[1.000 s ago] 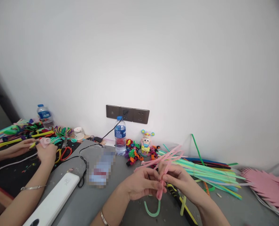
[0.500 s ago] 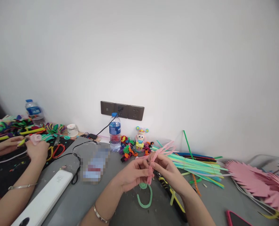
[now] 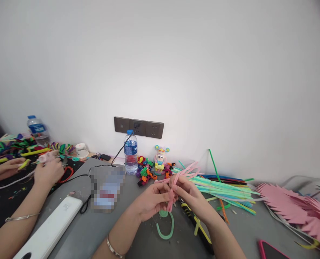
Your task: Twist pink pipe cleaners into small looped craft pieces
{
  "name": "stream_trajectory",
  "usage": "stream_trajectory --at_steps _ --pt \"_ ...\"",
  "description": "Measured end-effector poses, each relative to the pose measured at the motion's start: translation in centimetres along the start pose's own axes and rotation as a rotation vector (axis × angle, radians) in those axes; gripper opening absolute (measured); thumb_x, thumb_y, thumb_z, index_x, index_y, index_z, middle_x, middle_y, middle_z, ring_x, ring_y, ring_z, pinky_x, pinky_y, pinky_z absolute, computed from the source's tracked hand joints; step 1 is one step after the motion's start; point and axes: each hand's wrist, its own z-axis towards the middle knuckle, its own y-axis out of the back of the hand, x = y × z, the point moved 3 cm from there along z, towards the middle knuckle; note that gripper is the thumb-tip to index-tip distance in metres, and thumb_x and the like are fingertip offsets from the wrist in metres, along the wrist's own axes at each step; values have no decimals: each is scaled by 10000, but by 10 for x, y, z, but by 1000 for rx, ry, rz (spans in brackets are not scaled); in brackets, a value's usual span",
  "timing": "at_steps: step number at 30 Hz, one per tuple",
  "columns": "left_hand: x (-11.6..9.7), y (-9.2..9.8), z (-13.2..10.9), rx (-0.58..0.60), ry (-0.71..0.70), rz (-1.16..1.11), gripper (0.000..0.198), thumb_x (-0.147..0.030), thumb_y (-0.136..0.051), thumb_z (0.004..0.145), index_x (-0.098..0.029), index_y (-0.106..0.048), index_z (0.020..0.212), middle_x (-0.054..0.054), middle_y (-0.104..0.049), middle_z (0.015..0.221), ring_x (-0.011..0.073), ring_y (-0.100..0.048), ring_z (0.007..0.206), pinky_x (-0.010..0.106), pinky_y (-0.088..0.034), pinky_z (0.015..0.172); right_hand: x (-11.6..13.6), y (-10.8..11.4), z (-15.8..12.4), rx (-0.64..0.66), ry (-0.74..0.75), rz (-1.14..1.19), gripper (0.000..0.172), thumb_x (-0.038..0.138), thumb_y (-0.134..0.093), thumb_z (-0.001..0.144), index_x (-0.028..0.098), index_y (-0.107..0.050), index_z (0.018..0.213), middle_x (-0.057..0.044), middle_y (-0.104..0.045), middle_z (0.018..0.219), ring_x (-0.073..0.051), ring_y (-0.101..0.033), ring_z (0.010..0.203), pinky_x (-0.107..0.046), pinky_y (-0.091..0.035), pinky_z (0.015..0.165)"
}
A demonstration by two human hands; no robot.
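Left hand [image 3: 156, 201]: thumb and fingers pinched together on a gathered group of pink fuzzy stems [image 3: 185, 171]; right hand [image 3: 192, 198]: thumb and fingers likewise closed on the same group, just beside the left.

Pink fuzzy stems: held above the grey table [image 3: 146, 248]; loose ends fanned up and away past the right hand, folded lower ends hanging below the left fingertips; chief hazard, a slackened pinch on either side, which might have let single stems slide out and the gather splay; second hazard, a hard bend at one spot, which could have creased them for good.

Green curl [image 3: 165, 237]: one, hook-shaped, beneath the hands, beside a small green coil [image 3: 163, 213]; whether the two were joined was hard to tell, the hands being close above; both liable to be flattened by a dropped wrist.

Yellow-and-black handled tool [image 3: 204, 237]: one, lying beside the right forearm with a short yellow-green stem [image 3: 196, 228] across it; a sideways sweep of that arm could have knocked either.

Bundle of pale green stems [image 3: 227, 190]: behind the right hand, close to the fanned pink ends; snagging was possible there, fuzz catching on fuzz if the hands had pulled back quickly.
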Motion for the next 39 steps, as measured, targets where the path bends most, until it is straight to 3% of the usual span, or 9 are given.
stream_trajectory --at_steps 5,11,16,19,28,32,39 --pt "-2 0 0 -11 -52 -2 268 -288 -838 638 -128 -623 642 -6 -597 620 70 -524 504 198 -429 532 -1 1 2 -84 65 -25 280 450 -556 888 197 -499 781 18 -442 731 -123 -427 614 -239 -365 553" --pt "-6 2 1 -76 -161 -13 306 -316 -813 677 -134 -597 558 5 -580 496 96 -520 534 218 -439 588 6 5 3 -195 299 -226 210 344 -605 867 212 -514 731 -24 -510 757 -185 -507 745 -291 -425 656" --pt "-6 12 4 -188 -223 -53 302 -343 -800 687 -128 -611 593 -3 -596 501 65 -469 452 169 -357 440 3 0 4 -230 363 -444 200 272 -581 877 207 -525 697 -25 -532 713 -169 -486 645 -280 -383 577" --pt "-6 15 6 -257 -241 -132 305 -333 -833 641 -119 -619 598 -10 -602 511 51 -472 441 151 -374 431 1 -6 5 -247 389 -592 180 244 -550 886 200 -561 712 -5 -499 647 -148 -423 568 -263 -317 515" --pt "-11 16 5 -324 -326 -218 252 -256 -852 623 -102 -660 680 -23 -604 540 35 -533 500 99 -477 520 -2 -13 7 -192 366 -651 154 219 -509 901 193 -637 819 -27 -540 687 -157 -459 591 -257 -338 520" --pt "-13 15 4 -344 -332 -232 267 -250 -858 613 -116 -654 720 -32 -609 585 36 -551 514 108 -509 548 -6 -13 7 -189 312 -582 130 262 -513 911 191 -618 881 -33 -551 726 -157 -481 607 -253 -370 532" --pt "-19 9 1 -325 -388 -123 308 -299 -853 617 -132 -606 696 -17 -629 630 57 -568 550 149 -522 577 -11 -5 11 -242 216 -426 212 384 -583 875 182 -616 819 -37 -582 738 -156 -540 621 -254 -447 545"
